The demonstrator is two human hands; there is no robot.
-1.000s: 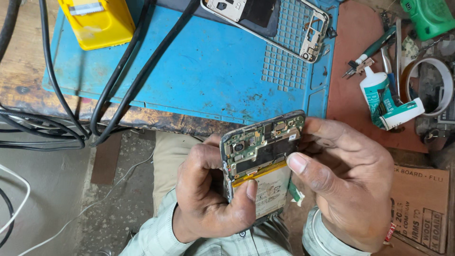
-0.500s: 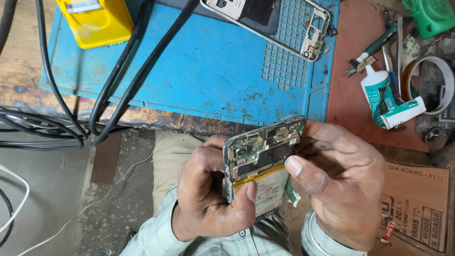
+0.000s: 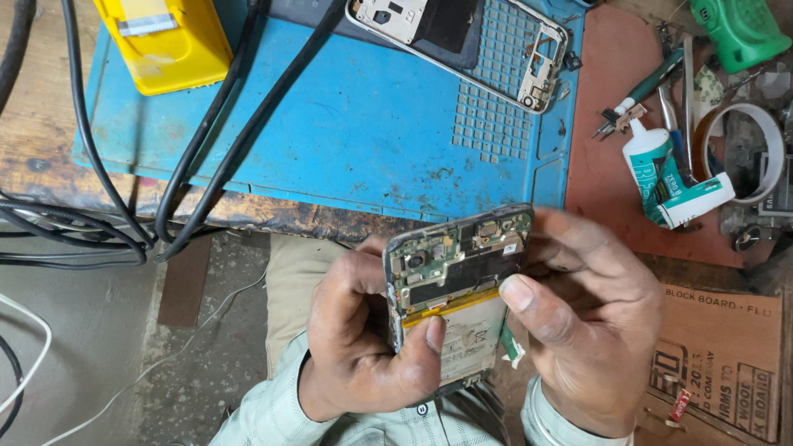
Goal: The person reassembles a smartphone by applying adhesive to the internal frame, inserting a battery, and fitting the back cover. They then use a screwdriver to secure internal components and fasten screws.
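opened phone (image 3: 454, 289) between hands | left hand (image 3: 363, 347) grips it | right hand (image 3: 591, 322) pinches its edge

I have a single view, from the camera worn on the head, tilted steeply down over the lap and the near edge of the workbench. It sits close: my left hand (image 3: 363, 347) and right hand (image 3: 591, 330) fill the lower middle around the opened phone (image 3: 454, 289). The blue mat (image 3: 355, 124) runs across the top, floor shows at the left, and no second view overlaps it.
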